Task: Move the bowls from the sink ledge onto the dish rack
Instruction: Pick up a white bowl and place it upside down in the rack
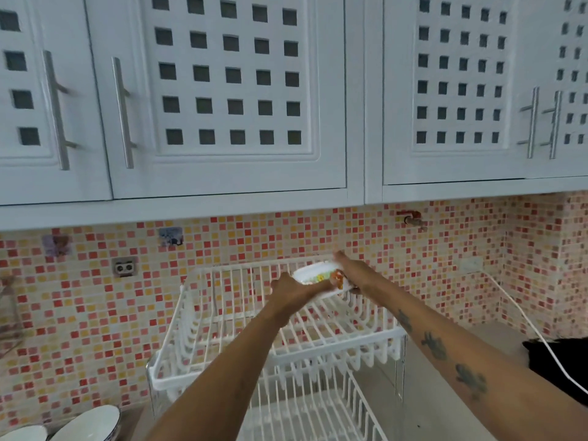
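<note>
A white bowl with an orange and green flower print (319,275) is held tilted over the back of the top tier of the white wire dish rack (203,342). My left hand (291,289) grips its near left rim, and my right hand (351,270) holds its right side. Whether the bowl touches the rack wires I cannot tell. Two more white bowls (87,423) with dark rims stand at the bottom left, the left one (24,434) only partly in view.
The rack has a lower tier (313,418) under my arms. White wall cabinets (229,100) hang close above. A mosaic tile wall holds a socket (125,267) and a tap (412,219). A white cable (521,313) runs to a black object (556,361) at right.
</note>
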